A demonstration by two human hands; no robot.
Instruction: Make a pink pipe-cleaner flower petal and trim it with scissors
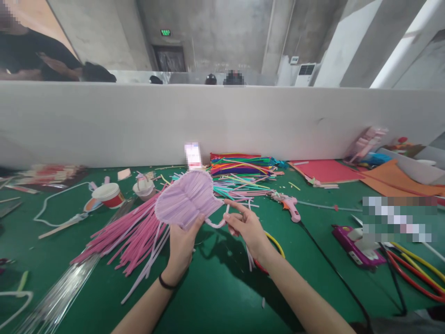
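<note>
- A red-and-white paper cup (108,195) stands on the green felt table cover (222,297), well left of the hands.
- A loose pile of pink fuzzy pipe cleaners (121,239) lies just beside the left hand.
- The left hand (181,248) grips the lower edge of the lilac heart-shaped woven panel (184,199), thumb on the front. The panel is held up above the cover, in the middle.
- The right hand (246,227) pinches a loose lilac stem (217,225) that curls out from the panel's right side.
- A pink hot glue gun (289,204) lies further right, apart from the hand.

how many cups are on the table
2. A red-and-white cup sits left of the lilac woven piece; a smaller white cup stands between the two. Others may be hidden among the clutter.
</note>
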